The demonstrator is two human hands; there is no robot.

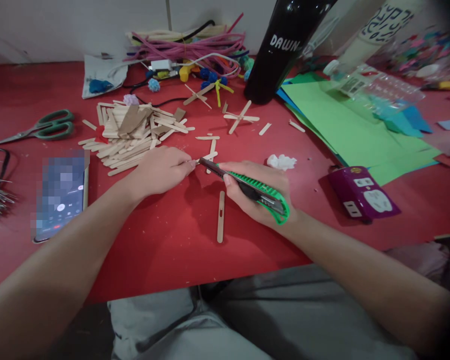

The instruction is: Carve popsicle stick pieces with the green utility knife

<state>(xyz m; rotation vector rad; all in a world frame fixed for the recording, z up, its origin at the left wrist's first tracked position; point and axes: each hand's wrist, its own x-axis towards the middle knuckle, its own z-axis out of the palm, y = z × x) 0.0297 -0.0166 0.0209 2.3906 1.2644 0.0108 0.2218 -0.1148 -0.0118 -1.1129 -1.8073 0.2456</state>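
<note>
My right hand [260,187] is wrapped around a green utility knife [264,190], its front end pointing left toward my left hand. My left hand [168,170] is closed, thumb and fingers pinching the end of a small wooden craft stick [210,156]. The knife's tip meets this stick right beside my left fingertips; how deep the blade sits cannot be made out. Just beyond lie short cut stick pieces [212,145]. Nearer the table's front edge lies a craft stick with a slot cut in it [221,220]. A heap of craft sticks [123,140] spreads behind my left hand.
On the red table [153,260] are scissors [50,125], a phone [62,195], crossed sticks [241,118], crumpled white tissue [281,162] and a purple power adapter [363,194]. Behind stand a black bottle [285,50], pink pipe cleaners [187,47] and green paper sheets [360,120].
</note>
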